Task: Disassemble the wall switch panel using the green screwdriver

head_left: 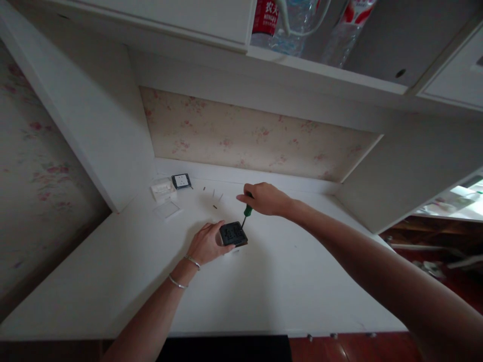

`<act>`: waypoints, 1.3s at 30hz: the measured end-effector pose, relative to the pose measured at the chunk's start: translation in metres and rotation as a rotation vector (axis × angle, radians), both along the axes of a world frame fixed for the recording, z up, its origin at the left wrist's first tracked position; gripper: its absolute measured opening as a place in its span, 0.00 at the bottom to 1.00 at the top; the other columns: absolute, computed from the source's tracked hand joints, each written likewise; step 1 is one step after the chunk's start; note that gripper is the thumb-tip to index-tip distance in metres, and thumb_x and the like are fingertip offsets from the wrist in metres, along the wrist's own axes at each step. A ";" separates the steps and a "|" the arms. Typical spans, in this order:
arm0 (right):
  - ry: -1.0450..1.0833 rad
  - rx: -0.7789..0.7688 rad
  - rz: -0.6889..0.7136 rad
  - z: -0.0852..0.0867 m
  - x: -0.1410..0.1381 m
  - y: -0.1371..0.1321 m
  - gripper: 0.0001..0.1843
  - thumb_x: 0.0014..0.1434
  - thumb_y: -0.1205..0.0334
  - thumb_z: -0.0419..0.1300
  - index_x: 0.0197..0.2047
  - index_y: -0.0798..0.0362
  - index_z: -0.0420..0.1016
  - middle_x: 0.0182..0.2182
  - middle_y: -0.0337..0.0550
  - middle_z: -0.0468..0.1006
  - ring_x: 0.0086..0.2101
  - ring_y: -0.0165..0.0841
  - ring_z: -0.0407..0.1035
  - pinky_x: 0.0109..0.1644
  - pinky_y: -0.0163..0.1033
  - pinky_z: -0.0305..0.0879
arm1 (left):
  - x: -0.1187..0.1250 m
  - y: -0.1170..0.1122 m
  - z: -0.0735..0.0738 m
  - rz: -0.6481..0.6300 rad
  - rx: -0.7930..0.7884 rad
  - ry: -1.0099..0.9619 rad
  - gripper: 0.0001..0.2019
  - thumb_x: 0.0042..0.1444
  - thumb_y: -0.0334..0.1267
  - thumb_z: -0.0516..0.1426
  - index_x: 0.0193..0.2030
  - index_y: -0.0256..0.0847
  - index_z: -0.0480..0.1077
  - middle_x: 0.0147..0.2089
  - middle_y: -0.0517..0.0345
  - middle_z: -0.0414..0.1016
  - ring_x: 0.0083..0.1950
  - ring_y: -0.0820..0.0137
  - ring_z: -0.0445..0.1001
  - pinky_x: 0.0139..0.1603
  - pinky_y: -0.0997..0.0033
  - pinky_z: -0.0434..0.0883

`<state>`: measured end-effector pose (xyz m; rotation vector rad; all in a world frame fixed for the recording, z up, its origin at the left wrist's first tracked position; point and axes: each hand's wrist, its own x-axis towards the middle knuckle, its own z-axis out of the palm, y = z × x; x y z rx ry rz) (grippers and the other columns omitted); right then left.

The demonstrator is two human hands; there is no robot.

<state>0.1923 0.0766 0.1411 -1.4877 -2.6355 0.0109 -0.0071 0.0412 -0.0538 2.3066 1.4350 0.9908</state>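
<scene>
My left hand [206, 243] grips a dark, square wall socket module [233, 233] from its left side, thumb at the near edge and fingers at the far one. A paler part shows beneath the module, just over the white desk. In my right hand [266, 198] is a screwdriver [247, 211] with a green handle, its fingers wrapped round the grip. The shaft slants down to the module's right side, and its tip meets the module near that edge. Two bracelets circle my left wrist.
On the white desk [294, 281], toward the back left, lie another socket [181, 181], a white box [163, 189] and a flat white frame [167, 209]. Several small screws and metal bits [215, 206] are scattered beyond my hands. Overhead, a shelf holds plastic bottles [350, 25].
</scene>
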 end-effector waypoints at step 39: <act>-0.014 -0.107 0.182 0.004 -0.002 -0.005 0.26 0.54 0.67 0.58 0.57 0.48 0.67 0.51 0.48 0.69 0.40 0.34 0.70 0.43 0.36 0.63 | 0.003 0.001 -0.001 -0.093 0.027 0.025 0.29 0.48 0.51 0.62 0.55 0.39 0.68 0.55 0.50 0.72 0.56 0.59 0.69 0.60 0.58 0.66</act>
